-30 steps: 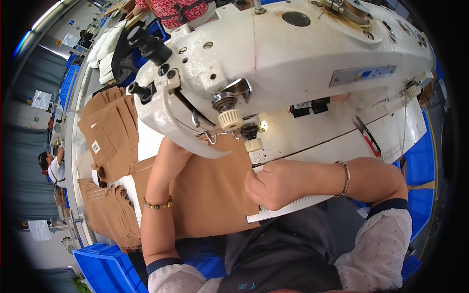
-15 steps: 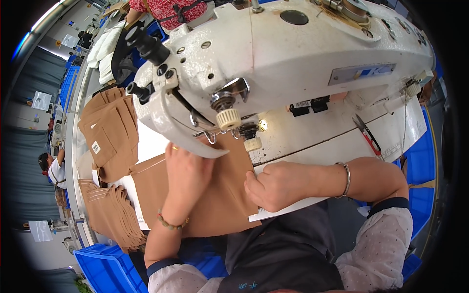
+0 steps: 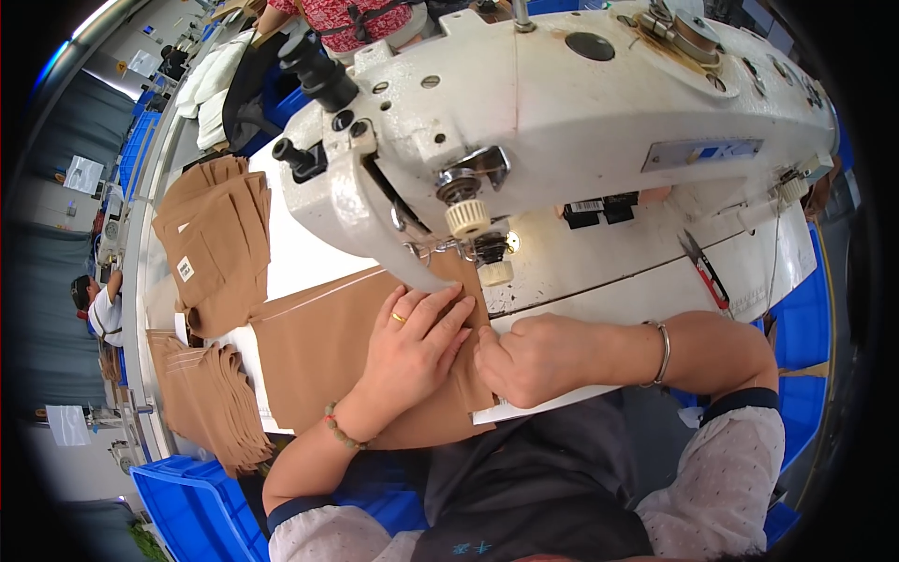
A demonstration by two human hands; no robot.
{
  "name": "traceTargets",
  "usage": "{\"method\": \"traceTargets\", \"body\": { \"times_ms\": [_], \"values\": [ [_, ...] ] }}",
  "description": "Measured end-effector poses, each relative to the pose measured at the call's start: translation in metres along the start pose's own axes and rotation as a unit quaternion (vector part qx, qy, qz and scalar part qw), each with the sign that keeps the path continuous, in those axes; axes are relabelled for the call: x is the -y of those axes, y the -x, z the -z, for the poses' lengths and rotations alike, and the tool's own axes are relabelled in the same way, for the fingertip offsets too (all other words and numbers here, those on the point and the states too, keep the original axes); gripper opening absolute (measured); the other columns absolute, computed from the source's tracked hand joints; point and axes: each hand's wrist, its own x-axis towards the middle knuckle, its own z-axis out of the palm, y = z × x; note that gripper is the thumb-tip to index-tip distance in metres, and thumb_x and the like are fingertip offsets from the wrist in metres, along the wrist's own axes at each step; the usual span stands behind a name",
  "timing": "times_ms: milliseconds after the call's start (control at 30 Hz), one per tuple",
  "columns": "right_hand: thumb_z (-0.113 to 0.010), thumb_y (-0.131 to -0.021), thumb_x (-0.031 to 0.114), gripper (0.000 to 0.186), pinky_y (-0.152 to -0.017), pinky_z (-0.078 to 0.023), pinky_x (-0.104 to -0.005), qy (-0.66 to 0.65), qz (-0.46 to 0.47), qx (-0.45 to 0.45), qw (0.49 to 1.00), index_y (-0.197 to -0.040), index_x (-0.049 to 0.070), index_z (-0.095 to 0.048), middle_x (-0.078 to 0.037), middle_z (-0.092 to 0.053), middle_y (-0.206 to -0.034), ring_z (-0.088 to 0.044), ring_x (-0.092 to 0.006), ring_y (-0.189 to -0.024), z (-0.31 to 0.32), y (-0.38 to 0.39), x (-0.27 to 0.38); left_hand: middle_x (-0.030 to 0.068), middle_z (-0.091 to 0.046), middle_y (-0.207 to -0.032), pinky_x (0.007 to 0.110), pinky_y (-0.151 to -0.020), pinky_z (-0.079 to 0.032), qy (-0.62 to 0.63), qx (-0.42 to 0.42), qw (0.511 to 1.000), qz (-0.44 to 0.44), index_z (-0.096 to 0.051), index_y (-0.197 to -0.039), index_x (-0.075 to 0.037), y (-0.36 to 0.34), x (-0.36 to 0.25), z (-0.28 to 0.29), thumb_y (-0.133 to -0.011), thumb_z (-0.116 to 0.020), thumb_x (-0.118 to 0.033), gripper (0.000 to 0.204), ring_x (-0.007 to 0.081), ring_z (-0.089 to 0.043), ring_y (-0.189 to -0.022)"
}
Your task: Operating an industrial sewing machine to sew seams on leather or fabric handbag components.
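Note:
A brown fabric panel [image 3: 323,351] lies under the head of a white sewing machine [image 3: 552,122], its near edge hanging toward my lap. My left hand [image 3: 412,342] rests flat on the panel just in front of the needle area, fingers stretched out and pointing toward the machine. At the panel's right edge my right hand [image 3: 529,361] is closed, thumb and fingers pinching the fabric border. The needle and presser foot are mostly hidden behind the machine's curved white lever and knobs.
Brown cut pieces [image 3: 215,248] are stacked at the left, with another layered pile [image 3: 206,398] nearer me. Red-handled thread snips [image 3: 704,272] lie to the right. Blue crates [image 3: 197,510] stand below the table. A person in red [image 3: 361,23] is beyond the machine.
My left hand has come back from beside the needle area and now lies flat on the fabric, further right. My right hand keeps its pinch at the edge. The view has shifted slightly.

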Motion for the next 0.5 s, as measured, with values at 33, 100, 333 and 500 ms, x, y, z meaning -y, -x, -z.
{"method": "traceTargets", "body": {
  "times_ms": [33, 100, 333, 500],
  "values": [
    [-0.065, -0.068, 0.018, 0.025, -0.042, -0.047, -0.029, -0.003, -0.004, 0.002, 1.0, -0.074, -0.007, -0.065, -0.016, -0.061, -0.068, -0.059, -0.0186, -0.052, 0.0, 0.0, 0.001, 0.0086, -0.066, -0.123, 0.048, -0.103, -0.048, 0.0, 0.0, 1.0, -0.007, -0.07, -0.122, -0.008, 0.0, 0.002, 0.001, -0.086, -0.075, -0.015, 0.037, 0.0313, -0.062, -0.115],
    [-0.065, -0.068, 0.018, 0.026, -0.042, -0.048, -0.0294, -0.015, -0.002, 0.016, 1.0, -0.075, -0.007, -0.064, -0.017, -0.062, -0.069, -0.059, -0.0189, -0.051, -0.001, 0.002, 0.002, 0.0087, -0.066, -0.123, 0.048, -0.103, -0.048, -0.002, -0.001, 1.0, -0.009, -0.071, -0.12, -0.008, -0.001, 0.003, 0.001, -0.086, -0.075, -0.015, 0.035, 0.0311, -0.063, -0.114],
    [-0.064, -0.078, 0.017, 0.022, -0.048, -0.047, -0.025, 0.048, -0.02, 0.064, 0.997, -0.087, -0.002, -0.071, -0.021, -0.072, -0.088, -0.061, -0.0139, -0.055, -0.003, 0.007, -0.008, 0.0092, -0.067, -0.119, 0.044, -0.094, -0.05, 0.025, -0.019, 0.999, -0.016, -0.073, -0.114, -0.007, -0.013, 0.014, -0.004, -0.085, -0.075, -0.011, 0.03, 0.0311, -0.064, -0.112],
    [-0.065, -0.076, 0.018, 0.024, -0.044, -0.047, -0.0287, 0.021, -0.05, 0.041, 0.998, -0.084, -0.003, -0.068, -0.022, -0.069, -0.084, -0.061, -0.0168, -0.051, -0.009, 0.005, -0.018, 0.0074, -0.066, -0.107, 0.047, -0.098, -0.048, 0.048, -0.045, 0.998, -0.01, -0.072, -0.108, -0.008, -0.021, 0.03, -0.01, -0.083, -0.075, -0.01, 0.025, 0.0293, -0.06, -0.107]
  ]
}}
